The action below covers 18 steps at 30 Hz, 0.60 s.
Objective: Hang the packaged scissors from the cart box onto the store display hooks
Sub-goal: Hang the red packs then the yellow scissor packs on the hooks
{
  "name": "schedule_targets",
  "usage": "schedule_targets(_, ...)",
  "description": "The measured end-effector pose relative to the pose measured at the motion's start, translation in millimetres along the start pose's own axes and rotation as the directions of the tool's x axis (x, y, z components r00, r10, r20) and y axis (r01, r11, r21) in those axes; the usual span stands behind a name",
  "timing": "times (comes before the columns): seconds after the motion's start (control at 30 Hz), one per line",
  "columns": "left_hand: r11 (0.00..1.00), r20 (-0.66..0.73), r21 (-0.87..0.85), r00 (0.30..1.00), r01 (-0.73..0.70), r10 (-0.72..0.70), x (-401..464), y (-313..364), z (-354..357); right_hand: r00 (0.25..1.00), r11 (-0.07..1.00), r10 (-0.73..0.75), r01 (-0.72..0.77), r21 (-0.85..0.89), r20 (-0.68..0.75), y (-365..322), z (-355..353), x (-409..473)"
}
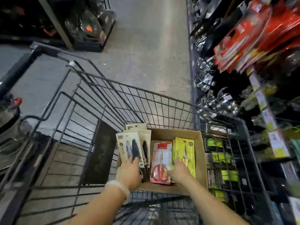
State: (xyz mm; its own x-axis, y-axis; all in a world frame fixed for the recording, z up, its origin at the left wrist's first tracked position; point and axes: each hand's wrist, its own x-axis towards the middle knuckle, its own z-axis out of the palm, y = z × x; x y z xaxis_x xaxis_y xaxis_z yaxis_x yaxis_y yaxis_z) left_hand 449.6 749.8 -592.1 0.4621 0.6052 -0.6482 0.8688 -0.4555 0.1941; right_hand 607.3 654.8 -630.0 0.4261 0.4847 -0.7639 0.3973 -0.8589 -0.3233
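A cardboard box [200, 148] sits in a wire cart [113, 101]. Inside it stand beige packs of black-handled scissors [129, 143] at the left, a white-and-red pack of red-handled scissors [160, 161] in the middle, and yellow packs of slim scissors [185, 148] at the right. My left hand [128, 174] grips the lower end of the beige packs, fingers curled around them. My right hand [180, 171] rests on the bottom of the yellow packs, fingers wrapped over the front one's lower edge. Red packaged goods [243, 34] hang on display hooks at the upper right.
Shelving with dark and shiny packages [211, 82] and yellow price tags [266, 111] lines the right side, close to the cart. More green-labelled stock [220, 159] shows through the cart's right wall. A grey floor aisle [146, 46] runs ahead; dark shelving [81, 23] stands at the far left.
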Motion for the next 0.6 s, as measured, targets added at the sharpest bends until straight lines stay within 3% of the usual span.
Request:
schedule_targets(0.27, 0.982, 0.173, -0.133, 0.978, 0.137, -0.113, 49.8, -11.6, 46.9, 0.971, 0.985, 0.166, -0.170, 0.013, 0.170, 6.7, 39.3, 78.6)
schedule_targets(0.4, 0.977, 0.191, -0.171, 0.977, 0.127, -0.094, 63.5, -20.8, 53.7, 0.941, 0.935, 0.302, -0.324, 0.146, 0.152, -1.0, 60.4, 107.4)
schedule_targets(0.6, 0.953, 0.160, -0.270, 0.982, 0.140, -0.099, 75.5, -36.2, 57.5, 0.883, 0.879, 0.470, -0.470, 0.087, 0.020, -13.3, 88.5, 119.6)
